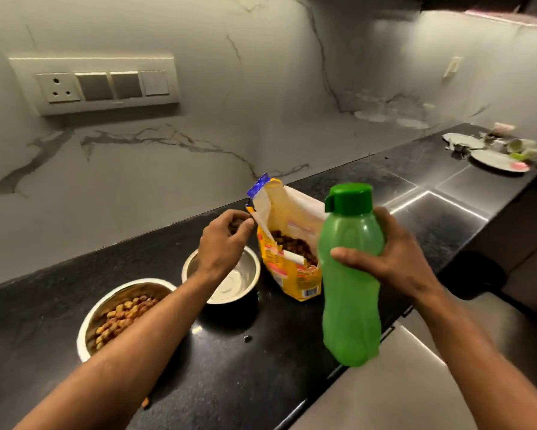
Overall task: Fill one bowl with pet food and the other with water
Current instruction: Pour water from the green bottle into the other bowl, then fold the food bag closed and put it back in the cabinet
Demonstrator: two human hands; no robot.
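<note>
Two steel bowls stand on the black counter [230,367]. The near left bowl [121,318] holds brown and yellow kibble, partly hidden by my left forearm. The farther bowl [239,280] has nothing in it. An open yellow pet food bag [292,252] stands right of it, kibble showing inside. My left hand [223,240] hovers above the farther bowl beside the bag's mouth, fingers pinched on a few kibble pieces. My right hand [394,259] grips a green water bottle [351,274] upright above the counter's front edge, its dark green cap closed.
A marble backsplash with a switch panel [96,85] rises behind the counter. Plates and small items [493,156] crowd the far right end. A loose kibble piece [247,338] lies on the counter near the bowls. Grey cabinet fronts [416,383] run below the edge.
</note>
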